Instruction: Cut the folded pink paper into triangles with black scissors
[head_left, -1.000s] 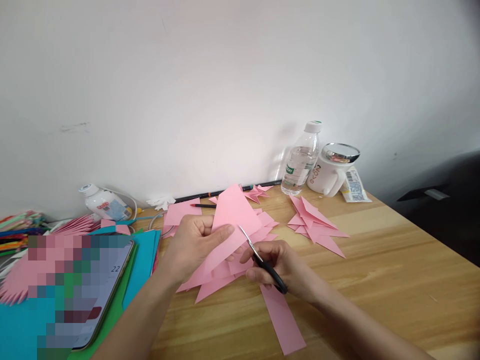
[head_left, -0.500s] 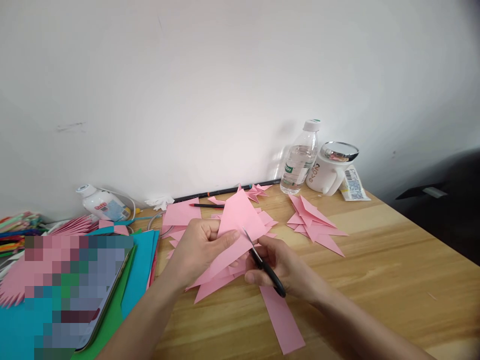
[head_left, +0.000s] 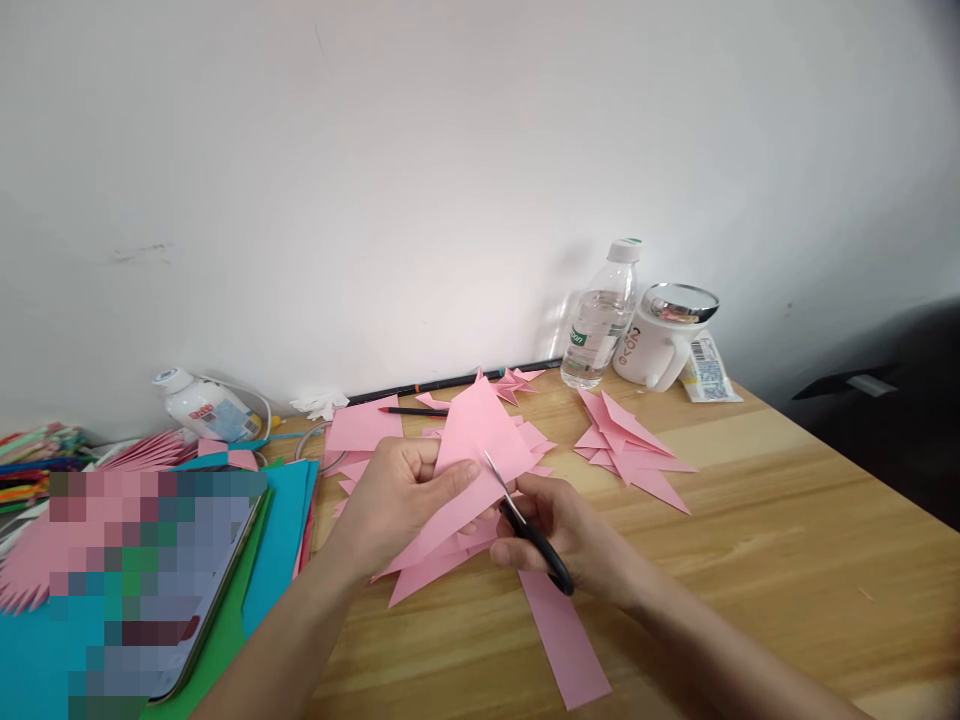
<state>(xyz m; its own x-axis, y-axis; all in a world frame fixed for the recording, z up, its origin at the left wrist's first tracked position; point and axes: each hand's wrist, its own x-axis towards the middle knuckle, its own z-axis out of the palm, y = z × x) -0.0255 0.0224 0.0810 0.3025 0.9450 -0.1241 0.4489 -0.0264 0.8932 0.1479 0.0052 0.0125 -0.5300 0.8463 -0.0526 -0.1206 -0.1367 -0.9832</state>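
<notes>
My left hand [head_left: 420, 485] pinches a folded piece of pink paper [head_left: 484, 425] between thumb and fingers, holding it above the table. Black-handled scissors [head_left: 536, 540] are gripped in my right hand [head_left: 559, 530], their blade lying across the lower right part of that paper. Under both hands lie several pink paper pieces [head_left: 442, 572], partly hidden. A pink paper strip [head_left: 566, 645] rests on the table below the scissors. To the right is a pile of pointed pink cut pieces [head_left: 626, 445].
A water bottle [head_left: 598, 320], a white mug [head_left: 656, 340] and a small packet [head_left: 709, 370] stand by the wall. On the left are a phone [head_left: 202, 590], blue paper [head_left: 277, 540], a white bottle [head_left: 210, 405] and a pink fringed paper [head_left: 37, 560]. A dark pencil [head_left: 416, 411] lies behind my hands.
</notes>
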